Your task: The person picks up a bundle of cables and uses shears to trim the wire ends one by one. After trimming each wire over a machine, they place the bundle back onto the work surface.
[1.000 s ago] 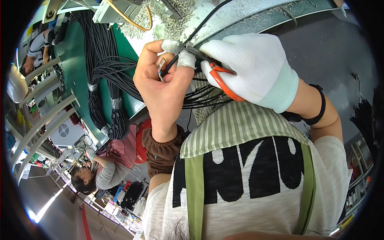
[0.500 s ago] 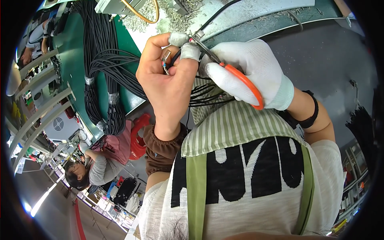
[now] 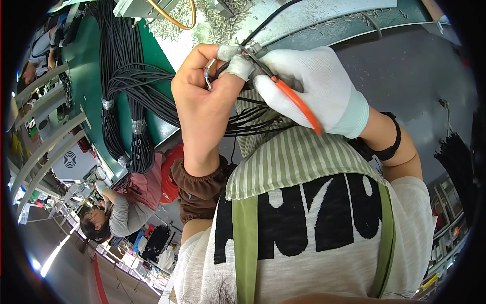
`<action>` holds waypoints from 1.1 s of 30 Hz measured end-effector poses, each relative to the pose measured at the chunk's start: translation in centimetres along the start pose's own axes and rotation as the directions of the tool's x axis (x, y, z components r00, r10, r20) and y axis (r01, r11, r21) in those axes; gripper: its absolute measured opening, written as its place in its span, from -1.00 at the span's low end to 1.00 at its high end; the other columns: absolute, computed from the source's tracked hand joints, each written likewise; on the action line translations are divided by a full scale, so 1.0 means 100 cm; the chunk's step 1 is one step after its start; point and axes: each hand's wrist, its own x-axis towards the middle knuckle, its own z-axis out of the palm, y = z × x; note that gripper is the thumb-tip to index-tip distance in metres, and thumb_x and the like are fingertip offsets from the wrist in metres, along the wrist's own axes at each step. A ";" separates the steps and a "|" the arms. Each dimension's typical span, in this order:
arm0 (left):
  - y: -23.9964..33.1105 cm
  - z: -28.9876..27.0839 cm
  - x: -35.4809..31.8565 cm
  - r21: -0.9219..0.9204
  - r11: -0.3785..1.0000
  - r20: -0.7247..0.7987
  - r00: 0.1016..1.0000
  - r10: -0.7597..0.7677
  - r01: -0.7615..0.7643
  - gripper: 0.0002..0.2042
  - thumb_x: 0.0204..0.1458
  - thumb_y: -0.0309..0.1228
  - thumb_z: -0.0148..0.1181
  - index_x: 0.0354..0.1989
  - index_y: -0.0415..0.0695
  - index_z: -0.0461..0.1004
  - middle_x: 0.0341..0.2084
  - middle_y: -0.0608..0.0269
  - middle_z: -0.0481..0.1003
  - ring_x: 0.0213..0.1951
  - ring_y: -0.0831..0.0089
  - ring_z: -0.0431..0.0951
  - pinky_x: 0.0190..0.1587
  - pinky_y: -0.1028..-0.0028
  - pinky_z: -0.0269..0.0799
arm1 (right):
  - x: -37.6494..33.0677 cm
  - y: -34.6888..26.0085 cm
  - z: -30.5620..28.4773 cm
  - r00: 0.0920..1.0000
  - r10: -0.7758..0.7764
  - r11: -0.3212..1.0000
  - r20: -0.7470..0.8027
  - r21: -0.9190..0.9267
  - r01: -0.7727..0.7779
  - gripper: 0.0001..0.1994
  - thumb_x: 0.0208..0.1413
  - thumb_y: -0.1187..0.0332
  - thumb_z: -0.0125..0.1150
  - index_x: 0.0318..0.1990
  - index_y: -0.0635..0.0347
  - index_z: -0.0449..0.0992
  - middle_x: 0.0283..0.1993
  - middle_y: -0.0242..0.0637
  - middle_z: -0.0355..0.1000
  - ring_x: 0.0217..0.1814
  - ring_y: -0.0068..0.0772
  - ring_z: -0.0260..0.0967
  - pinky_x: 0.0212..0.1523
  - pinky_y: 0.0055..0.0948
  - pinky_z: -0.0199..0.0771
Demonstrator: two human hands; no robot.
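My left hand [image 3: 205,101], bare with white tape on two fingertips, pinches the end of a thin black cable [image 3: 263,23] whose small coloured wires stick out near the thumb. My right hand [image 3: 311,86], in a white glove, grips orange-handled cutters [image 3: 291,96] with the metal jaws at the cable end, right beside the taped fingertips. Several black cables [image 3: 253,119] hang down from my left hand over my striped apron.
Bundles of black cable [image 3: 126,101], bound with tape, lie on the green table [image 3: 86,81] at left. Cut wire scraps [image 3: 212,25] litter the bench ahead. A red stool [image 3: 169,175] and another seated person [image 3: 114,215] are at lower left. More black cables [image 3: 458,157] hang at right.
Both hands have risen and drawn closer to the camera. The cutters have turned so the orange handles now point down to the right, with the jaws at the cable end.
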 end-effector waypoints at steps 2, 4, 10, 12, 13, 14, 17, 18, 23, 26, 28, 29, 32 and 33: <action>-0.004 -0.013 0.004 -0.029 0.999 -0.009 1.000 -0.028 0.028 -0.89 0.02 -0.62 0.14 -0.28 -0.28 0.43 -0.61 0.54 0.28 -0.56 0.86 0.14 -0.56 0.78 -0.01 | -0.001 0.002 -0.001 1.000 -0.006 0.990 0.025 0.141 0.002 -0.87 0.04 0.33 0.19 -0.34 0.20 0.51 -0.64 -0.29 0.34 -0.67 -0.53 0.28 -0.59 -0.49 0.26; -0.008 -0.029 0.010 -0.086 0.993 -0.027 0.996 -0.083 0.080 -0.90 0.07 -0.55 0.14 -0.26 -0.26 0.43 -0.62 0.54 0.25 -0.58 0.83 0.13 -0.60 0.75 -0.04 | 0.003 0.006 -0.010 1.000 -0.003 0.993 0.014 0.115 0.002 -0.86 0.05 0.32 0.18 -0.35 0.20 0.51 -0.64 -0.29 0.34 -0.66 -0.55 0.29 -0.60 -0.50 0.26; -0.007 -0.050 0.049 -0.382 0.908 0.113 0.983 -0.142 0.175 -0.90 0.12 -0.46 0.09 -0.26 -0.22 0.39 -0.64 0.54 0.15 -0.63 0.77 0.05 -0.65 0.69 -0.11 | 0.033 -0.009 -0.047 0.987 0.158 0.969 0.022 0.188 -0.159 -0.84 0.03 0.34 0.23 -0.35 0.25 0.45 -0.53 -0.15 0.38 -0.44 -0.17 0.41 -0.44 -0.34 0.37; -0.004 -0.048 0.058 -0.403 0.892 0.165 0.975 -0.146 0.202 -0.88 0.13 -0.42 0.08 -0.27 -0.21 0.36 -0.65 0.54 0.10 -0.64 0.74 0.01 -0.66 0.68 -0.14 | 0.047 0.002 -0.050 0.996 -0.039 0.995 -0.076 0.088 0.046 -0.85 0.04 0.34 0.22 -0.35 0.24 0.46 -0.53 -0.14 0.38 -0.45 -0.16 0.41 -0.44 -0.35 0.37; -0.002 -0.045 0.061 -0.398 0.894 0.175 0.974 -0.145 0.205 -0.88 0.13 -0.42 0.08 -0.27 -0.21 0.36 -0.65 0.54 0.10 -0.64 0.74 0.01 -0.66 0.68 -0.14 | 0.056 0.012 -0.051 0.961 -0.236 0.972 -0.146 -0.037 0.234 -0.86 0.05 0.35 0.20 -0.36 0.24 0.47 -0.54 -0.14 0.38 -0.46 -0.16 0.40 -0.44 -0.35 0.36; -0.001 -0.042 0.064 -0.376 0.904 0.208 0.969 -0.133 0.205 -0.87 0.13 -0.40 0.10 -0.29 -0.20 0.35 -0.65 0.54 0.12 -0.64 0.74 0.02 -0.66 0.68 -0.13 | 0.065 0.021 -0.052 0.884 -0.428 0.900 -0.187 -0.172 0.400 -0.87 0.06 0.35 0.19 -0.36 0.23 0.47 -0.54 -0.14 0.37 -0.46 -0.16 0.40 -0.44 -0.35 0.36; 0.006 -0.035 0.068 -0.325 0.923 0.277 0.954 -0.116 0.207 -0.83 0.12 -0.36 0.14 -0.33 -0.18 0.33 -0.65 0.52 0.15 -0.64 0.74 0.05 -0.67 0.67 -0.12 | 0.093 0.044 -0.047 0.745 -0.653 0.747 -0.136 -0.280 0.603 -0.85 0.09 0.35 0.16 -0.40 0.26 0.47 -0.59 -0.17 0.37 -0.53 -0.24 0.40 -0.50 -0.41 0.36; 0.009 -0.033 0.067 -0.243 0.953 0.243 0.963 -0.120 0.180 -0.82 0.11 -0.35 0.16 -0.35 -0.18 0.34 -0.65 0.51 0.17 -0.63 0.74 0.07 -0.67 0.67 -0.10 | 0.099 0.046 -0.044 0.656 -0.749 0.646 -0.092 -0.322 0.692 -0.83 0.10 0.34 0.15 -0.42 0.27 0.47 -0.61 -0.19 0.36 -0.57 -0.28 0.39 -0.53 -0.43 0.35; 0.016 -0.036 0.068 0.066 0.995 0.183 0.979 -0.088 0.077 -0.79 0.06 -0.31 0.22 -0.43 -0.16 0.37 -0.64 0.50 0.27 -0.60 0.75 0.17 -0.64 0.68 -0.02 | 0.101 0.030 -0.050 0.872 0.060 0.696 0.485 0.606 -0.385 -0.76 0.10 0.29 0.16 -0.44 0.32 0.49 -0.64 -0.25 0.37 -0.66 -0.40 0.37 -0.64 -0.50 0.31; 0.014 -0.035 0.070 0.149 0.989 0.194 0.980 -0.039 0.010 -0.81 0.07 -0.31 0.21 -0.41 -0.15 0.38 -0.64 0.51 0.26 -0.62 0.76 0.14 -0.64 0.68 -0.04 | 0.097 0.039 -0.040 0.936 0.020 0.648 0.352 0.708 -0.280 -0.71 0.10 0.26 0.17 -0.51 0.33 0.51 -0.70 -0.30 0.36 -0.73 -0.51 0.31 -0.72 -0.57 0.25; 0.011 -0.032 0.070 0.182 0.981 0.190 0.981 0.032 -0.067 -0.83 0.11 -0.31 0.17 -0.32 -0.13 0.39 -0.67 0.55 0.18 -0.70 0.77 0.03 -0.67 0.68 -0.14 | 0.097 0.033 -0.047 0.925 0.057 0.666 0.377 0.676 -0.316 -0.70 0.10 0.26 0.17 -0.53 0.33 0.51 -0.70 -0.30 0.36 -0.73 -0.51 0.32 -0.72 -0.57 0.25; 0.010 -0.033 0.070 0.182 0.981 0.190 0.981 0.032 -0.067 -0.83 0.11 -0.31 0.17 -0.32 -0.13 0.39 -0.67 0.55 0.18 -0.70 0.77 0.03 -0.67 0.68 -0.14 | 0.097 0.026 -0.053 0.912 0.091 0.682 0.401 0.642 -0.350 -0.69 0.09 0.25 0.18 -0.54 0.33 0.51 -0.70 -0.30 0.37 -0.73 -0.51 0.32 -0.71 -0.56 0.25; 0.011 -0.036 0.068 0.108 0.994 0.209 0.977 -0.033 0.010 -0.84 0.10 -0.35 0.18 -0.26 -0.14 0.39 -0.65 0.54 0.22 -0.69 0.76 0.06 -0.66 0.69 -0.11 | 0.097 0.023 -0.056 0.903 0.115 0.699 0.415 0.612 -0.370 -0.68 0.09 0.25 0.18 -0.57 0.33 0.51 -0.71 -0.30 0.37 -0.73 -0.52 0.32 -0.71 -0.56 0.25; 0.011 -0.037 0.068 0.109 0.994 0.213 0.977 -0.029 0.005 -0.84 0.10 -0.35 0.18 -0.26 -0.14 0.39 -0.65 0.54 0.22 -0.69 0.76 0.06 -0.66 0.69 -0.11 | 0.097 0.024 -0.056 0.908 0.102 0.702 0.407 0.617 -0.356 -0.68 0.09 0.25 0.17 -0.57 0.33 0.51 -0.71 -0.30 0.37 -0.73 -0.53 0.32 -0.71 -0.56 0.25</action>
